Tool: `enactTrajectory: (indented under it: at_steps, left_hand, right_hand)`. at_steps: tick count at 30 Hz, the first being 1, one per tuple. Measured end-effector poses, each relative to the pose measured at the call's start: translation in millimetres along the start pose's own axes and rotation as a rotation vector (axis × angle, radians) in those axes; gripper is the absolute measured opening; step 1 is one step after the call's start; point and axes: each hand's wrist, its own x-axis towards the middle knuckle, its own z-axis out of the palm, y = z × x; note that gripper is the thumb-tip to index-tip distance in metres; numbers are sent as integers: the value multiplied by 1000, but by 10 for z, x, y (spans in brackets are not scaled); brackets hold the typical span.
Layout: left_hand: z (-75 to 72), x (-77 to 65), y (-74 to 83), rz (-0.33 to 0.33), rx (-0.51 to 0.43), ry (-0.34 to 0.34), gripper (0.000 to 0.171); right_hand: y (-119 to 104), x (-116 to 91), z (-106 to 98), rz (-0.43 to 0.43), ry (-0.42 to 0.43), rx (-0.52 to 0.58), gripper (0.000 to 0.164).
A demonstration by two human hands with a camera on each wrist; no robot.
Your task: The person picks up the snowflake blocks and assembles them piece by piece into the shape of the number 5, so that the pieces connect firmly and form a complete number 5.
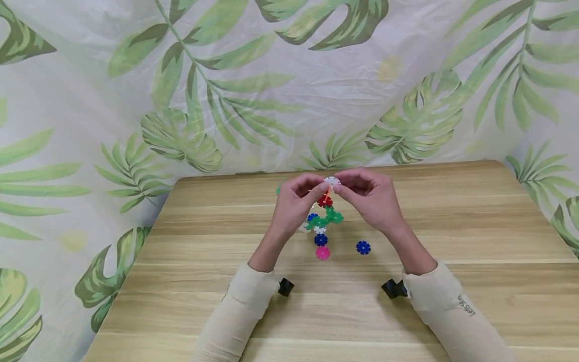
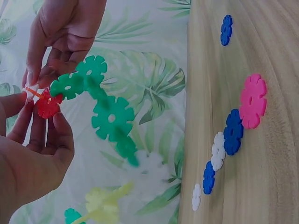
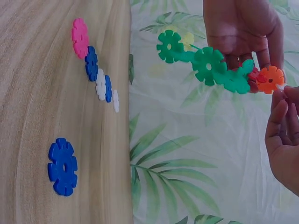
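Both hands are raised over the table and meet at a small white snowflake disc [image 1: 332, 180], which the right hand [image 1: 373, 198] pinches between thumb and fingers. My left hand [image 1: 294, 203] grips the joined discs beside it. There, a red disc [image 2: 48, 107] lies against the left fingers. An orange disc [image 3: 270, 80] sits between the red disc and the white one. From these hangs a linked chain of green discs [image 2: 112, 118]. Farther along, a yellow disc [image 2: 103, 205] shows blurred in the left wrist view. Fingers partly hide where the white and orange discs meet.
On the wooden table [image 1: 203, 281], a pink disc [image 1: 322, 252] lies nearest me in a row with a blue disc [image 1: 320, 240] and several white and blue ones. One separate blue disc [image 1: 363, 247] lies to the right. A leaf-patterned cloth [image 1: 253, 120] hangs behind the table.
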Motion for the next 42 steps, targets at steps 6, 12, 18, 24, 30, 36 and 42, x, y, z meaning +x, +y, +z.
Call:
enactTrajectory:
  at_steps: [6,12,18,24,30,36,42]
  left_hand:
    - [10,8,5,9,-27,33,17]
    - [2,13,12,-9,-50,92,18]
    - [-16,7,56,-4,-73,147,18]
    - [-29,21,71,14,-133,174,20]
    - [-56,16,73,7,-98,190,20]
    - [-120,15,97,4,-98,210,20]
    - [-206,20,106,8,-90,231,21]
  right_hand:
    - [-3,11,3,17,-7,-43,22]
    - [-20,12,-16,32,-6,-94,23]
    - [-18,20,-44,49,-5,-117,24]
    - [-22,24,-62,69,-2,-113,24]
    - [17,26,-79,97,-15,-123,25]
    - [159,21,-108,145,-63,-148,27]
    - [342,49,-122,202,-155,-217,25]
